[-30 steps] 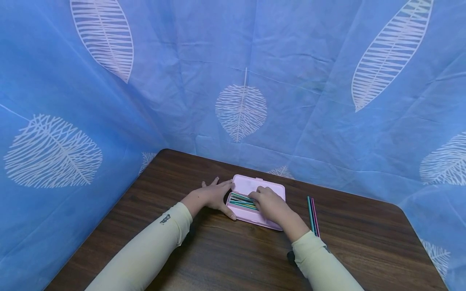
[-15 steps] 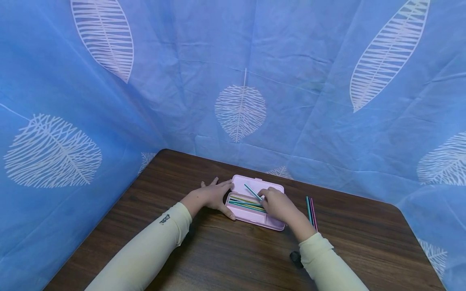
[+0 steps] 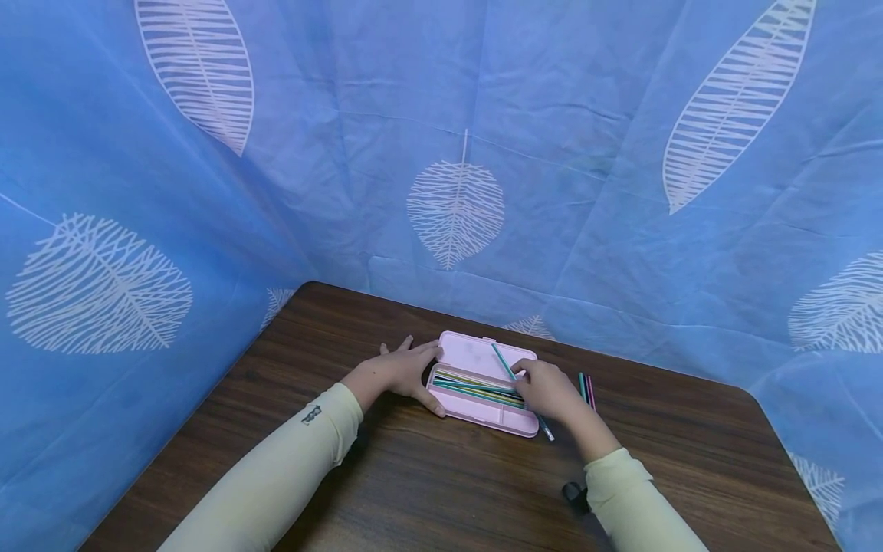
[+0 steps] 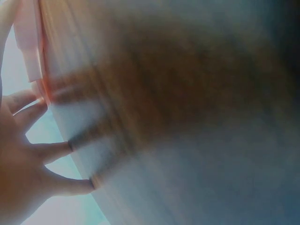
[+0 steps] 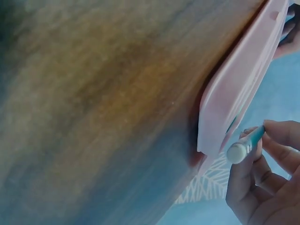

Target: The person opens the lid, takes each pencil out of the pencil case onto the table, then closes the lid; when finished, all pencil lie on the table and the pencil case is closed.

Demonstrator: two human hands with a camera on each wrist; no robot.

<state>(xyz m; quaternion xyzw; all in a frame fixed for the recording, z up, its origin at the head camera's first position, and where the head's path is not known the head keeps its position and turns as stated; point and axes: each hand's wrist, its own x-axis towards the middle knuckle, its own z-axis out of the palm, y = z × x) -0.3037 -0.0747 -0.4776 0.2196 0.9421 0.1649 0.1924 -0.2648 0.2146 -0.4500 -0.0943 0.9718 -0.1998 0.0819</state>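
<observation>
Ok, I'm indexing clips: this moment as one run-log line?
right hand: holds teal pencil; left hand: touches open pink pencil case; inside: more pencils

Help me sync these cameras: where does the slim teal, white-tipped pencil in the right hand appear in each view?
Head: slim teal pencil, slanting, right of and below centre.
Left wrist: not in it.
Right wrist: pencil at lower right, white end toward the camera.
Shared landmark: pink plastic pencil case.
</observation>
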